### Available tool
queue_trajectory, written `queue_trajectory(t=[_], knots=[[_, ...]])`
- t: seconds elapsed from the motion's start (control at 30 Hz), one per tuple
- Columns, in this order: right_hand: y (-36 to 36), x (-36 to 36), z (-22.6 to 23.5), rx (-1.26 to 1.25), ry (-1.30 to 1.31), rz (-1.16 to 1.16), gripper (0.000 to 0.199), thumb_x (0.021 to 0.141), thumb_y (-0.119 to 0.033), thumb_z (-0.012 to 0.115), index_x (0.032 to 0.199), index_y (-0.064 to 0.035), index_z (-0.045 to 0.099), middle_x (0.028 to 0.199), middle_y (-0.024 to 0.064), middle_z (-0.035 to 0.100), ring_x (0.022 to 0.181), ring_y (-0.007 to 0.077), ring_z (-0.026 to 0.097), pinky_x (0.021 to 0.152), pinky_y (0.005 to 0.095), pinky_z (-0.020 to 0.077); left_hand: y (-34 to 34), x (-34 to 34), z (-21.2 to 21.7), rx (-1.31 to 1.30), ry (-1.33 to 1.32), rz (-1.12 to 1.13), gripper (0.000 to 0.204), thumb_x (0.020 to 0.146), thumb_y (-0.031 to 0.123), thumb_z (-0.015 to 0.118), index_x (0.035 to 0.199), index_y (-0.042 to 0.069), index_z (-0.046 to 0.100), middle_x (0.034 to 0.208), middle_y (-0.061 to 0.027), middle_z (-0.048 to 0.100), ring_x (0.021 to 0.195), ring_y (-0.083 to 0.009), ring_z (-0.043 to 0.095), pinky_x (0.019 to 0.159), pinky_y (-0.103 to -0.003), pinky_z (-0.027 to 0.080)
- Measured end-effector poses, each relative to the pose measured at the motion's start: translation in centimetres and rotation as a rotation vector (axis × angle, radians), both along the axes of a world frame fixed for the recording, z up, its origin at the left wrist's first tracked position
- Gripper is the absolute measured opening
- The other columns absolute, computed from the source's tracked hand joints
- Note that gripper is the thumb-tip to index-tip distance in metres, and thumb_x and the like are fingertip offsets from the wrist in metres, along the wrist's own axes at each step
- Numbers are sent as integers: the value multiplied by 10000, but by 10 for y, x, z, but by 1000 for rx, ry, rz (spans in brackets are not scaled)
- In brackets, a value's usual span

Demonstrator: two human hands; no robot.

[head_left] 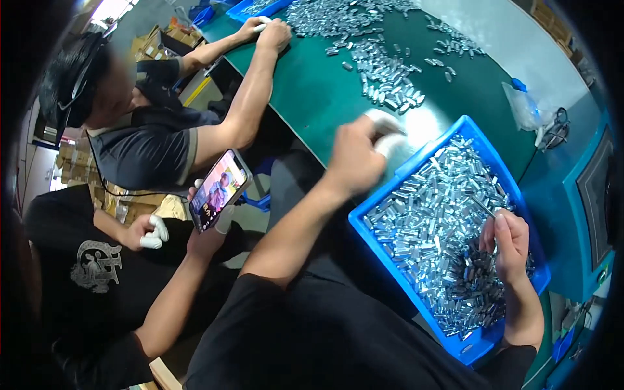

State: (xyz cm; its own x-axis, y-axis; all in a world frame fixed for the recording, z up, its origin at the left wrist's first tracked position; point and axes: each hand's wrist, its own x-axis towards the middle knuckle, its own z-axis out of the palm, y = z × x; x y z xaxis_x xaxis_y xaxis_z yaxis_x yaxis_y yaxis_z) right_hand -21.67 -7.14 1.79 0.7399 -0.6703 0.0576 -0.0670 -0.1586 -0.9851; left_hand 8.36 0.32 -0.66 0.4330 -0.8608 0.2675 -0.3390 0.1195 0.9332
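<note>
My left hand (356, 156) is over the green table, beside the near left edge of the blue tray (406, 283). White finger cots cover its thumb and forefinger, which are curled toward each other. Motion smears these fingers, and I cannot make out anything between them. My right hand (510, 244) is closed over the right part of the tray, pinching a thin metal rod (482, 207) that points up and left. Beneath it, the tray is heaped with small, shiny metal pieces (435, 227), elongated in shape.
More metal pieces (383, 75) lie loose on the green table (302, 97). A plastic bag (520, 107) and black-handled scissors (554, 127) are at the right, near a teal machine (585, 195). To my left, one person holds a phone (220, 190); another's hands (274, 36) work farther along.
</note>
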Motion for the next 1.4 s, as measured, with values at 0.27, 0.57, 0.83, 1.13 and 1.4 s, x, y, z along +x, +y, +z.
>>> queue_trajectory(t=[0.27,0.57,0.83,1.13,1.4], knots=[[1,2,-1,-83,33,67,444,1034,-216,452,625,-45,467,504,31,465,430,112,448,448,268,394,26,-66,15,-105,123,-453,196,851,52,738,1040,20,695,874,-69,691,756,-114,612,716,-295,506],[-2,-1,-4,-102,59,37,455,1033,-211,459,608,-49,453,504,25,457,412,102,426,419,265,365,23,-70,14,37,337,-426,138,889,36,711,1023,10,687,850,-22,660,764,-51,575,683,-236,477],[1,-2,-6,-143,146,118,463,1043,-215,447,610,-52,470,516,28,463,434,117,450,437,266,352,22,-77,1,-93,173,-463,148,869,58,729,1010,24,700,879,-75,698,771,-109,635,685,-275,498],[9,-3,-5,-111,178,150,444,1022,-245,485,628,-42,514,521,49,498,423,162,480,440,297,373,19,-89,10,-118,67,-574,151,803,36,745,884,9,620,729,-136,635,661,-290,661,592,-364,502],[10,-2,-2,359,134,133,471,1041,-299,481,646,-51,548,522,48,543,410,116,509,409,250,402,17,-98,-2,-417,-137,-477,276,786,34,748,1029,12,618,888,-165,634,820,-370,637,738,-434,521]])
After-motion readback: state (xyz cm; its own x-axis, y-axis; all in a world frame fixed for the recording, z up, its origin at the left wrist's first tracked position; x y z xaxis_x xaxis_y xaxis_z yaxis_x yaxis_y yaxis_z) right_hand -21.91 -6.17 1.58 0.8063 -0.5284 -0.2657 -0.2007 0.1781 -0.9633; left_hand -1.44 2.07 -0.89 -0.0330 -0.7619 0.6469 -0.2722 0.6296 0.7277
